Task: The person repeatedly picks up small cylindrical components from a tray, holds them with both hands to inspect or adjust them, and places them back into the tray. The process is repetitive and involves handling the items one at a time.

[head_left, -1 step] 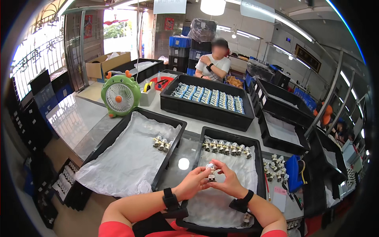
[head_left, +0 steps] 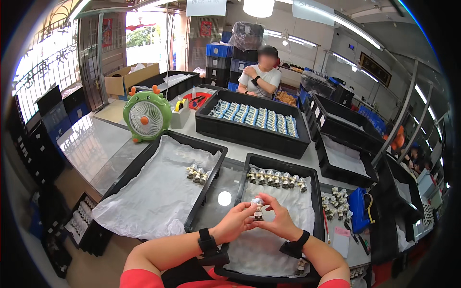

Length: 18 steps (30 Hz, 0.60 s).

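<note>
A small white-headed figurine [head_left: 258, 209] with a dark base stands upright between the fingers of both my hands. My left hand [head_left: 236, 221] pinches it from the left, and my right hand [head_left: 278, 220] closes round its top and right side. Both hands are above a black tray [head_left: 317, 211] lined with white paper. Along the far end of that tray stands a row of similar figurines [head_left: 277, 179]. Another figurine [head_left: 301, 264] lies in its near right corner, close to my right wrist.
A second paper-lined tray [head_left: 158, 187] at left holds several figurines [head_left: 197, 174]. Beyond lie a green fan [head_left: 146, 117] and a deep tray [head_left: 249, 137] of blue-and-white pieces. At right are loose figurines [head_left: 336, 204], a blue box [head_left: 359, 209] and hand tools [head_left: 361, 242]. A person [head_left: 263, 77] sits opposite.
</note>
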Tool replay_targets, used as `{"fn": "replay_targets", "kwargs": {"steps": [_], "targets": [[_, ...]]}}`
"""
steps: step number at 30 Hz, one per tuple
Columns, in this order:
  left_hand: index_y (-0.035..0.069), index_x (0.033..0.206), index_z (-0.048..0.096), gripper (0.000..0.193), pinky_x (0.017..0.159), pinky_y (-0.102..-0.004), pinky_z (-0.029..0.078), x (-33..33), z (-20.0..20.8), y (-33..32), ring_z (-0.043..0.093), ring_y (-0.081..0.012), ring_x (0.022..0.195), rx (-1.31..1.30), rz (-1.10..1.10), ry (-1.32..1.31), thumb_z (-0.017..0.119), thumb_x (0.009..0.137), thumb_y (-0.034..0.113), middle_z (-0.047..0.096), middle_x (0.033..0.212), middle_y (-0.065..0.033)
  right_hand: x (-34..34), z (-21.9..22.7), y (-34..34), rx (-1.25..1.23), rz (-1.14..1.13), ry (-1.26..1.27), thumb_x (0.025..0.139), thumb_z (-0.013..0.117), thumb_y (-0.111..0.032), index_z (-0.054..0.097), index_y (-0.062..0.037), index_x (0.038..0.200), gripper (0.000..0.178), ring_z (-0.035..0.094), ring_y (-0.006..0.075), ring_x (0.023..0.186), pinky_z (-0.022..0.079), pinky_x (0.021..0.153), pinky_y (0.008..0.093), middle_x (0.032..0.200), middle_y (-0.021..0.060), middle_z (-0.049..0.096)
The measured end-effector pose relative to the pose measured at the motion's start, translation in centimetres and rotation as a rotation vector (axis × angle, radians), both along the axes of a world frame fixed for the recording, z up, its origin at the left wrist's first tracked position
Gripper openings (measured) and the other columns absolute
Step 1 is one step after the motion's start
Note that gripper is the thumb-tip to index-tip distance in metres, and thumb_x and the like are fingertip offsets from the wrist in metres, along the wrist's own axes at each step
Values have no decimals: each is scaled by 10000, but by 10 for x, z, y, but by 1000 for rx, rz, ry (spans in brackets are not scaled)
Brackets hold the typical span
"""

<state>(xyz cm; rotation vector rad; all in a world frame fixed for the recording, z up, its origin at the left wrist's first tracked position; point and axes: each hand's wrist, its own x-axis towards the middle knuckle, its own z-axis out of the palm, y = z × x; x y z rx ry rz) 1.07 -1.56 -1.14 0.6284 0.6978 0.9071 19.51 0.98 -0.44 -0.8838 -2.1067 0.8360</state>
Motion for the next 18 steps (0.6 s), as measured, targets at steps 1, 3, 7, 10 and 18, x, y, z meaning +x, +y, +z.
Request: {"fn": "replay_targets", "kwargs": {"steps": [1,3,7,10,18], "targets": [[99,1187,445,324,807,-288,456,0,1,3,561,-115,917,10,-1,-12,516,959,319,560,1055,-12,2,0,4,16,1,1,693,792,-195,400,-88,1362,782,550,215,1093,454,881,342,1278,92,526],[104,1184,449,316,810,-289,455,-1,0,2,565,-114,927,9,-5,-26,514,961,317,565,1062,-13,3,-1,5,20,0,-9,691,792,-199,404,-89,1353,775,549,221,1098,457,879,347,1266,99,530],[103,1166,455,327,802,-274,454,-2,1,0,563,-101,911,4,-6,-28,518,956,345,560,1047,-10,1,0,4,11,3,-18,686,794,-199,414,-91,1341,765,549,225,1097,458,876,352,1263,96,532],[100,1161,453,340,799,-266,454,-3,4,-1,562,-96,906,0,-11,-31,522,952,359,556,1044,-8,1,2,4,16,6,-22,685,793,-197,419,-93,1337,759,550,228,1093,458,874,354,1261,95,533],[115,1173,460,284,827,-296,448,-3,3,-2,565,-119,965,8,11,-46,495,969,309,566,1099,-12,1,5,1,20,4,2,683,794,-199,423,-98,1340,761,537,225,1100,450,876,349,1263,81,534]]}}
